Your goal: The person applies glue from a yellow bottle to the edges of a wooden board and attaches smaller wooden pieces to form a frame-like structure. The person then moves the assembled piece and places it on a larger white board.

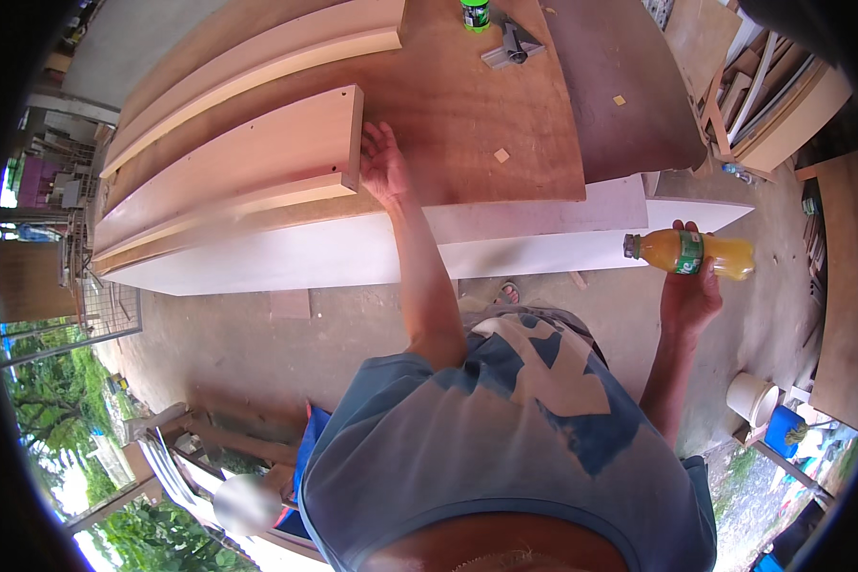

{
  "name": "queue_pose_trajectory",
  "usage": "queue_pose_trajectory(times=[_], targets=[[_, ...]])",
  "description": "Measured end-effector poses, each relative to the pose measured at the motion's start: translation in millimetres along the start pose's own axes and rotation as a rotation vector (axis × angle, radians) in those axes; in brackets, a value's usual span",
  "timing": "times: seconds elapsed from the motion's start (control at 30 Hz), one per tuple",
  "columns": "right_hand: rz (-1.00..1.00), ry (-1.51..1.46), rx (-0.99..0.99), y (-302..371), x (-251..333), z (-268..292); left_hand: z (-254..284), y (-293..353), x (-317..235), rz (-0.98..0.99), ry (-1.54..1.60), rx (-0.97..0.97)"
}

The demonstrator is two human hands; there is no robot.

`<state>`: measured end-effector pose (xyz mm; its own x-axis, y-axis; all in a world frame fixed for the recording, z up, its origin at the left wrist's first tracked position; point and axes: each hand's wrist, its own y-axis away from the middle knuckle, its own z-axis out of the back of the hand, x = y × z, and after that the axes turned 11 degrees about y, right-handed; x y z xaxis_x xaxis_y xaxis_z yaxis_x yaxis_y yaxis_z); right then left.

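In my right hand (692, 291) is a plastic bottle (720, 255) of yellow-orange liquid, with a dark cap and a green label. It lies sideways in my grip, cap end toward the left. My left hand (383, 167) is at the near right end of a long wooden board assembly (257, 143), fingers apart and slightly bent. Whether the fingertips touch its end face, I cannot tell. A few small dark holes mark that assembly near the end. Behind it lies a similar long wooden piece (286, 52). Both rest on a plywood-topped table (477, 114).
A green-labelled bottle (475, 13) and a tape dispenser (515, 45) stand at the table's far side. Small wood chips lie about, one a square chip (501, 154). Stacked wood offcuts (753, 95) are at the far right. A white bucket (751, 398) sits on the right floor.
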<state>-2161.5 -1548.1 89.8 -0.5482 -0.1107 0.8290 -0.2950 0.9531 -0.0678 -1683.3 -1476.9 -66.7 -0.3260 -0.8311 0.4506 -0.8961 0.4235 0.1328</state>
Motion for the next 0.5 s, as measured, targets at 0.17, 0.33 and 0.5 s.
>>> queue_pose_trajectory(times=[0.17,0.33,0.5], targets=[[0.0,-0.006,-0.035,1,1,-5,24,-19,4,0.144,0.05,0.067],[0.03,-0.006,-0.023,1,-1,-2,41,-53,-19,0.184,-0.002,0.237],[0.041,-0.014,-0.019,-1,1,3,23,-58,-17,0.069,-0.203,0.218]])
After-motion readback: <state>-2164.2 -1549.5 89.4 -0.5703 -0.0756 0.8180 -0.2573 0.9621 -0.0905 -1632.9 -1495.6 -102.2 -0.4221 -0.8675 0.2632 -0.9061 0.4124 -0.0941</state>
